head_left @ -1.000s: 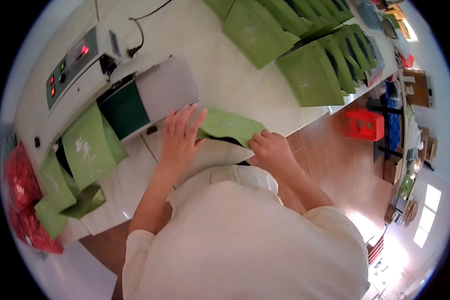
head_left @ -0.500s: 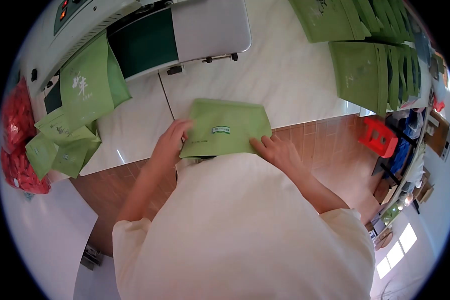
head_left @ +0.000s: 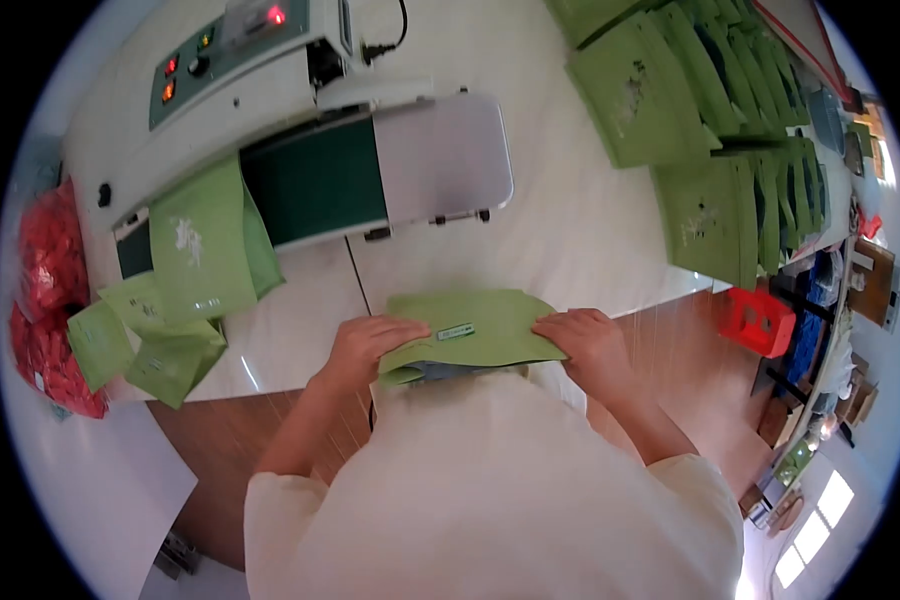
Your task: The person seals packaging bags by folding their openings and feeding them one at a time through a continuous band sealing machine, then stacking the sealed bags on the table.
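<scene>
A green pouch lies at the table's front edge, close against my body, its open mouth toward me and a small label on its upper face. My left hand grips its left side, fingers over the top. On the right side, my right hand holds the pouch the same way, thumb out of sight. Ahead stands a band sealing machine with a dark green belt. Another green pouch with white lettering sits at the belt's left end.
Several filled green pouches stand in rows at the right. Smaller green pouches lie at the left front edge, beside red packets in a clear bag. A red plastic stool stands on the floor at right.
The view has tilted up, showing more of the machine. The pouch's near edge now gapes open and curls. Both hands have moved farther over its upper face.
</scene>
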Demonstrator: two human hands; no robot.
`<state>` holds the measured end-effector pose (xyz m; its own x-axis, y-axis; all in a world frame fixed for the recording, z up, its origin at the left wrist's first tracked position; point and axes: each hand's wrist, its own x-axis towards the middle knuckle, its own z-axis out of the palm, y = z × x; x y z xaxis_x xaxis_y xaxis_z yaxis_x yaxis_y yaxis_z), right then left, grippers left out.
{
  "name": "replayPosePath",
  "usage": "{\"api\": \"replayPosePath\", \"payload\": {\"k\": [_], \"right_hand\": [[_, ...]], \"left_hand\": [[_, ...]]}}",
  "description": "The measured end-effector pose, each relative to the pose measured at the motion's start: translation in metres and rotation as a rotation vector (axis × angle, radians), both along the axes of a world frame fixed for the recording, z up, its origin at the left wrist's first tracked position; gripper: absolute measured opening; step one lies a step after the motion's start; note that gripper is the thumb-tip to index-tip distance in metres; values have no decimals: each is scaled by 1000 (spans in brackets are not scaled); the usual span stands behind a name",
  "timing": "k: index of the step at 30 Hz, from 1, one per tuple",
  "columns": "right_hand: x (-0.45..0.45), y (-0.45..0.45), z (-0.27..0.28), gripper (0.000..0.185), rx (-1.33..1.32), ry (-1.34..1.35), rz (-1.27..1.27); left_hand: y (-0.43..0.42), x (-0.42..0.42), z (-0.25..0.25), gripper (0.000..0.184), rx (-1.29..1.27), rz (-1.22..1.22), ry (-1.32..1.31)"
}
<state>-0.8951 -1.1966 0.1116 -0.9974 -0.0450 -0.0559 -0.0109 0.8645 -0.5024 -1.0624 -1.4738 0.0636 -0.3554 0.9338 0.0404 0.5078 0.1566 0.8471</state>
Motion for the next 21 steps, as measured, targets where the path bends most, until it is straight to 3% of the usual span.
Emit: {"api": "replayPosePath", "payload": {"k": [2,4,6,8,10,11,14,17,21], "right_hand": [[-21,11,13,32,-238,30,-231],[-56,23,9,21,-419,36,-380],[-95,39,-14,13,-646,54,-522],[-136,47,-35,16,-752,83,-556],[-173,51,-47,23,-1040,-10,-782],[-185,52,-50,23,-1047,-10,-779],[-206,58,-59,27,-1158,14,-822],[-212,64,-70,26,-1162,25,-806],[-211,65,-70,26,-1242,-61,-883]], "left_hand": [[6,-18,13,32,-10,101,15],[6,-40,22,23,-294,411,-31],[40,-72,26,23,-101,571,61],[68,-102,24,24,-176,792,-265],[90,-125,0,25,-76,863,-385],[96,-132,-12,26,26,922,-523],[105,-143,-29,27,87,936,-548],[119,-142,-12,28,138,969,-722],[108,-147,-19,29,78,1036,-825]]}}
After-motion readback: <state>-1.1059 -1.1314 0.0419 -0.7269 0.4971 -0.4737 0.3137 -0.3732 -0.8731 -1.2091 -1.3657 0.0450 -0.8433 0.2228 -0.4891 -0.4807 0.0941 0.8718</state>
